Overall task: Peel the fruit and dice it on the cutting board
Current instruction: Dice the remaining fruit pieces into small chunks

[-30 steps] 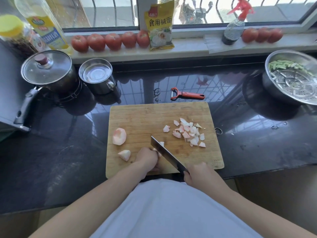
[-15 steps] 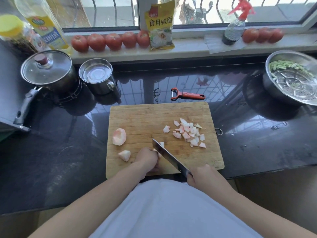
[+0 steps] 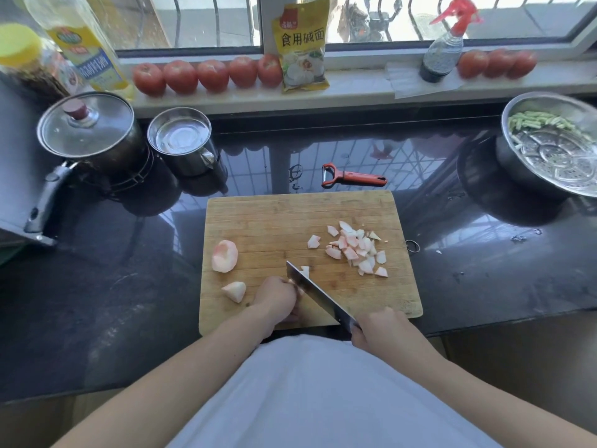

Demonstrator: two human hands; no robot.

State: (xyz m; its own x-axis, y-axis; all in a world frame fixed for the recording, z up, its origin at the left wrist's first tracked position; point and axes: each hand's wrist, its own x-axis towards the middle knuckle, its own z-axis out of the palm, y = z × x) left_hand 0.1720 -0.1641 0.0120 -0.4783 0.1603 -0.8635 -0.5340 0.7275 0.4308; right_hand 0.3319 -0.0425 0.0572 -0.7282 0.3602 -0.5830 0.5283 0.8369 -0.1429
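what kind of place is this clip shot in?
Most likely a home kitchen: a dark counter under a window, a lidded pot, a wooden cutting board with diced fruit, and tomatoes along the sill.

pale pink diced fruit (image 3: 355,248) heaped on bamboo cutting board (image 3: 290,215)

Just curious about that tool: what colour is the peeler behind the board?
Red-orange, with a dark hole at the handle end; the peeler shows in the head view.
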